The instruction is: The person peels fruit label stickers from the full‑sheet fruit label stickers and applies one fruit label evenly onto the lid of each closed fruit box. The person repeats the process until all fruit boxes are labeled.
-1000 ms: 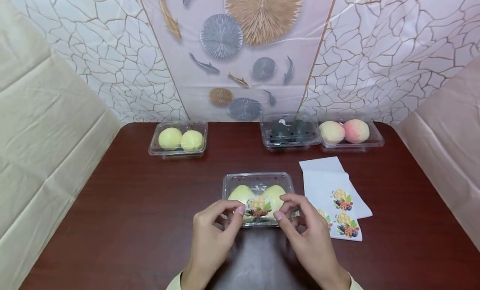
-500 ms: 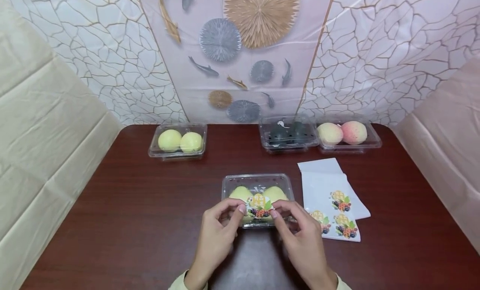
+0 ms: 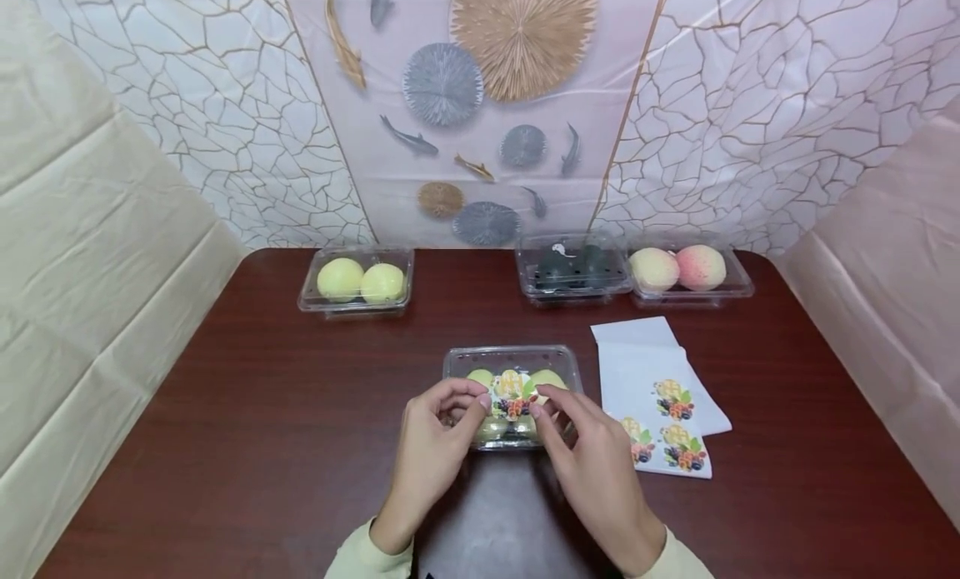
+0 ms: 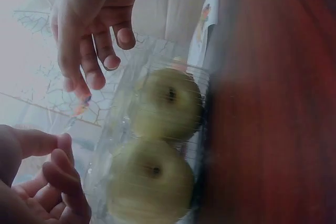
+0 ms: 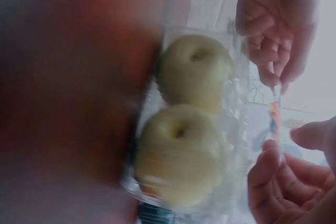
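Note:
Both hands hold a small fruit-print sticker (image 3: 513, 396) stretched level over a clear plastic clamshell box (image 3: 510, 358). My left hand (image 3: 435, 437) pinches its left edge between thumb and forefinger. At the opposite edge are the thumb and forefinger of my right hand (image 3: 592, 462). Two pale green, dimpled fruits (image 4: 152, 179) lie inside the closed box. In the wrist views the sticker shows edge-on above the lid, between the fingertips. Fingers and sticker hide part of the fruit in the head view.
White sticker sheets (image 3: 637, 379) with several more fruit prints lie to the right. Along the back edge stand a box of yellow fruits (image 3: 356, 308), a box of dark green fruits (image 3: 573, 291) and a box of peaches (image 3: 693, 296). Patterned cloth hangs behind the table.
My right fingertips have come in to the sticker's right edge. The sticker, held between both hands, has shifted slightly away from me over the lid.

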The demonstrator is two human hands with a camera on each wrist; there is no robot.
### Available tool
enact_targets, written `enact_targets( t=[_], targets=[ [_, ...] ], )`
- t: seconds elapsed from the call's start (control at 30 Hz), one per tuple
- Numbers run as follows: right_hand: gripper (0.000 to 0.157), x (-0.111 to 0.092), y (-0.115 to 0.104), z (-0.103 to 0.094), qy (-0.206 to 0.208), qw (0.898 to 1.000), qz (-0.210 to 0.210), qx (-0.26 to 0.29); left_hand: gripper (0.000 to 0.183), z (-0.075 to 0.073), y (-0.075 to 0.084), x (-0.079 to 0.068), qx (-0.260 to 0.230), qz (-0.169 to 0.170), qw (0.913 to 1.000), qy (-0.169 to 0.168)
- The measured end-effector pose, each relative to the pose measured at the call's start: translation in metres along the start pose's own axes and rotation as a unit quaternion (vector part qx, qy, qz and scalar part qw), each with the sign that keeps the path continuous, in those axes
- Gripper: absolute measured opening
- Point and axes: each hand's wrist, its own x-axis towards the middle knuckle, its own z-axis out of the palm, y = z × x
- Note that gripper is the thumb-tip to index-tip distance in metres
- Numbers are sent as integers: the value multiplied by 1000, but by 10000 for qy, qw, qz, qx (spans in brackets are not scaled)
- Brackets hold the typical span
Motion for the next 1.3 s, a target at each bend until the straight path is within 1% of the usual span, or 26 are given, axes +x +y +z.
enact_targets(
  t=[0.1, 0.23, 0.37, 0.53, 0.67, 0.77, 0.93, 1.1, 1.3],
  targets=[
    [15, 11, -1, 0, -249, 9996, 81, -128, 4, -3, 3, 6, 305, 40, 9995, -62],
    [9, 22, 0, 0, -549, 9981, 238, -134, 4, -4, 8, 13, 940, 18, 9954, -161],
    [8, 28, 4, 2, -672, 9970, 354, -118, 5, -2, 11, 18, 1367, 13, 9904, -178],
    [7, 36, 8, 3, -789, 9960, 379, -201, 5, 2, 11, 22, 1623, -57, 9867, 58],
    [6, 40, 11, 5, -900, 9945, 424, -321, 7, 4, 8, 22, 2012, -150, 9792, 224],
    [5, 40, 12, 6, -903, 9941, 451, -398, 6, 6, 7, 22, 2270, -97, 9735, 270],
    [5, 39, 13, 7, -823, 9948, 369, -470, 5, 10, 7, 21, 2477, -23, 9682, 361],
    [7, 40, 13, 7, -832, 9945, 311, -559, 4, 12, 6, 20, 2651, 31, 9632, 447],
    [9, 40, 13, 8, -872, 9936, 302, -657, 5, 13, 4, 19, 2744, 173, 9601, 507]
  ],
)
